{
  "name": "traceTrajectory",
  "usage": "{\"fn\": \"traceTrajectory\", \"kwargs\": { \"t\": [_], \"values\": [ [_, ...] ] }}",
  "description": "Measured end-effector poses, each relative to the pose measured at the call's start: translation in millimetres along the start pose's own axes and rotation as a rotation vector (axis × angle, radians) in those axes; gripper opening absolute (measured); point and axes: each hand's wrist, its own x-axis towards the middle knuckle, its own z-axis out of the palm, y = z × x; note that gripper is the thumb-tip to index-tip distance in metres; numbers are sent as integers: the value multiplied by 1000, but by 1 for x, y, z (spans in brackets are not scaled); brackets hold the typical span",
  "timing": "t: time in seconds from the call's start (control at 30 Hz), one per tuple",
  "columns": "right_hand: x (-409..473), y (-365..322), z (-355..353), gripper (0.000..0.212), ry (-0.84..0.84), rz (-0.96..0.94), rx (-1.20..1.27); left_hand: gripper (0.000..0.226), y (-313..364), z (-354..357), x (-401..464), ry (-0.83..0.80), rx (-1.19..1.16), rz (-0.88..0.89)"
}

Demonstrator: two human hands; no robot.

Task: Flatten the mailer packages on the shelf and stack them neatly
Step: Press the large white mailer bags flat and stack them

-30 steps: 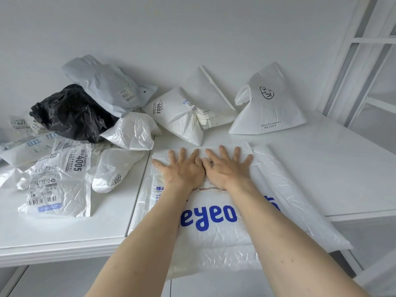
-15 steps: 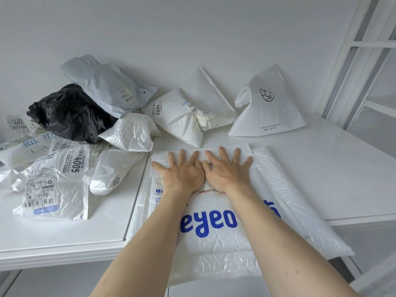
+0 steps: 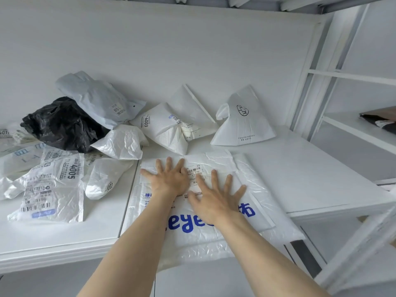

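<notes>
A large white mailer with blue lettering (image 3: 192, 234) lies flat on top of a stack at the shelf's front edge (image 3: 60, 249), overhanging it. My left hand (image 3: 169, 181) presses flat on its far part, fingers spread. My right hand (image 3: 216, 198) presses flat beside it, a little nearer and to the right, fingers spread. A shipping label (image 3: 194, 171) shows between the hands. Under this mailer lies a clear-white flattened bag (image 3: 257, 181), sticking out on the right.
Unflattened mailers crowd the back and left: a black bag (image 3: 62, 125), a grey mailer (image 3: 98, 99), a white "4003" package (image 3: 165, 127), a white logo bag (image 3: 244, 121), crumpled clear bags (image 3: 122, 142) and a "4005" bag (image 3: 51, 189). A white frame (image 3: 310, 78) stands at the right.
My right hand has slid toward me and to the right, away from my left hand, uncovering the label. The left hand stays pressed in place. The view has tilted up.
</notes>
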Motion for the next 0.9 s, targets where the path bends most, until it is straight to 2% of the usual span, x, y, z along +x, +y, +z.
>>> {"fn": "traceTrajectory", "kwargs": {
  "t": [0.27,0.37,0.47,0.6,0.7,0.8,0.9],
  "values": [
    [2,-4,6,76,-6,15,-43,55,-1,6,4,-11,37,-9],
    [3,-5,3,75,-61,12,-40,54,-4,2,0,-50,11,19],
    [4,7,-13,66,-35,70,22,53,-8,-18,-5,-56,-166,61],
    [-5,32,-30,64,10,214,103,55,-38,-39,-28,41,-566,-45],
    [-15,45,-37,60,42,230,315,46,-54,-41,-51,4,-803,-79],
    [-19,55,-48,61,90,242,563,41,-57,-45,-71,36,-886,-83],
    [-29,63,-50,53,122,228,647,41,-59,-46,-89,25,-877,-59]
  ]
}}
